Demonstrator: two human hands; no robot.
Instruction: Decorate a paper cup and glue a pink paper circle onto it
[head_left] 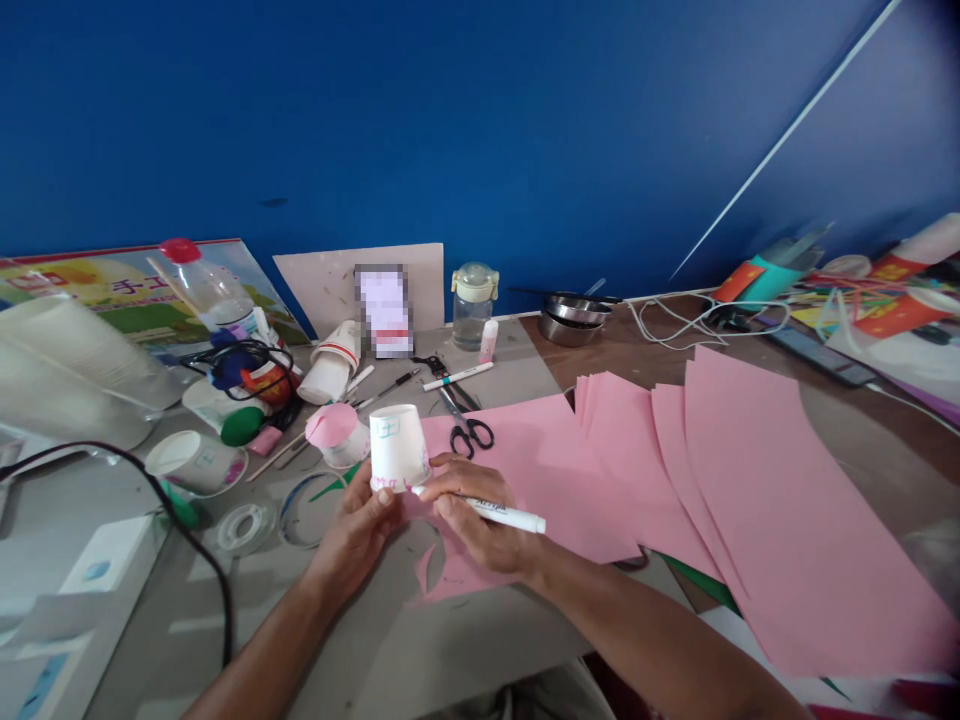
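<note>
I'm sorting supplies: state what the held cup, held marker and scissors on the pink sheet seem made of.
Cup: likely paper, fairly matte; its opaque white wall shows no strong glare.
Marker: probably smooth plastic, judging by the even white barrel.
Scissors: grey blades look like metal; the solid black handles are perhaps plastic.

Bare left forearm slanting far and right, left hand curled in a grip, right forearm slanting far and left, right hand pinching just beside.
</note>
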